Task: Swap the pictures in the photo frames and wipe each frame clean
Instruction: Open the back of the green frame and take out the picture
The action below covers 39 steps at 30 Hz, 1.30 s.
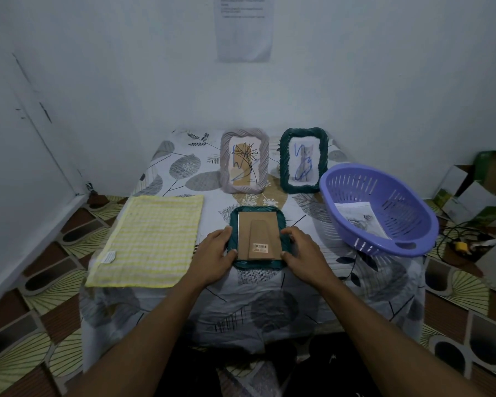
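- green frame (257, 264) lies face-down at centre of table (312, 296), backing board (258, 230) up;
- left hand (212, 256), right hand (301, 253) curl round its side edges;
- step: opening it; next likely needs thumbs prying backing board free

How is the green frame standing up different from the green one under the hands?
The standing frame is upright, showing a scribbled cat picture; the flat frame lies face down, showing its brown back. The left hand and right hand grip the flat frame; nothing touches the standing frame. Both have dark green twisted rims.
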Motion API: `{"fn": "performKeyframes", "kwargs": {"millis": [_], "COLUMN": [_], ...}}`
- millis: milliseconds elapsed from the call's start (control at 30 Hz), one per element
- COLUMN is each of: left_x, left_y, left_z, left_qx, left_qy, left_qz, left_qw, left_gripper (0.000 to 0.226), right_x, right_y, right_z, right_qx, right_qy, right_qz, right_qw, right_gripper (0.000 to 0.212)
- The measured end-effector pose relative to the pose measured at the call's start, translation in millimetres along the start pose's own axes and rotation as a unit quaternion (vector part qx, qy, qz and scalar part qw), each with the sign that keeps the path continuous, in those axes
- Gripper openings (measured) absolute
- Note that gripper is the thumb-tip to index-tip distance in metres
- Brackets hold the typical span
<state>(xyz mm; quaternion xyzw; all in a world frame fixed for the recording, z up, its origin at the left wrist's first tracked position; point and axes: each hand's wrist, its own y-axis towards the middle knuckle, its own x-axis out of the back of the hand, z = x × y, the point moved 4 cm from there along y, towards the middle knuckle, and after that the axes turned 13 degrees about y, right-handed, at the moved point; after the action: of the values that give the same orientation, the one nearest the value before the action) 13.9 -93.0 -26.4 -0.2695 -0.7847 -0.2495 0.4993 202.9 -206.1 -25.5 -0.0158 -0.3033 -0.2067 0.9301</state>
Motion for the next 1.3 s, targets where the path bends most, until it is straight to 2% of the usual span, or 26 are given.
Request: {"fn": "performKeyframes", "kwargs": {"millis": [167, 267, 367, 433, 567, 800, 1067, 1200, 1300], "left_x": [0.1, 3.1, 10.0, 8.7, -4.3, -16.1, -4.0, 5.8, 15.8], "left_y": [1.8, 10.6, 21.7, 29.5, 38.9, 40.7, 41.9, 42.1, 41.2], "left_z": [1.0, -0.5, -16.3, -28.8, -39.7, -51.4, -53.4, -54.9, -52.7], "left_qx": [0.015, 0.022, 0.041, 0.053, 0.099, 0.129, 0.139, 0.132, 0.137], "left_qy": [-0.032, -0.025, 0.005, 0.038, 0.060, 0.048, -0.039, -0.062, -0.107], "left_qz": [0.007, -0.035, -0.069, -0.046, -0.010, -0.025, -0.060, -0.083, -0.105], "left_qw": [0.999, 0.999, 0.997, 0.997, 0.993, 0.990, 0.988, 0.986, 0.979], "left_gripper": [0.070, 0.055, 0.036, 0.042, 0.071, 0.086, 0.052, 0.042, 0.044], "right_x": [-3.2, -1.3, 5.8, 9.7, 10.5, 14.5, 14.9, 13.9, 13.8], "right_y": [1.0, 11.8, 27.3, 35.4, 39.6, 41.3, 40.5, 42.6, 43.5], "right_z": [-1.3, 1.4, 1.6, -0.8, -5.8, -11.7, -11.7, -12.6, -12.4], "right_qx": [-0.008, 0.000, -0.009, -0.020, -0.017, 0.015, 0.018, 0.017, 0.023], "right_qy": [-0.002, -0.014, -0.043, -0.063, -0.084, -0.062, -0.051, -0.075, -0.100], "right_qz": [-0.009, -0.022, -0.044, -0.042, -0.029, -0.040, -0.023, -0.011, 0.000], "right_qw": [1.000, 1.000, 0.998, 0.997, 0.996, 0.997, 0.998, 0.997, 0.995], "right_gripper": [0.041, 0.034, 0.035, 0.037, 0.036, 0.034, 0.039, 0.036, 0.032]}}
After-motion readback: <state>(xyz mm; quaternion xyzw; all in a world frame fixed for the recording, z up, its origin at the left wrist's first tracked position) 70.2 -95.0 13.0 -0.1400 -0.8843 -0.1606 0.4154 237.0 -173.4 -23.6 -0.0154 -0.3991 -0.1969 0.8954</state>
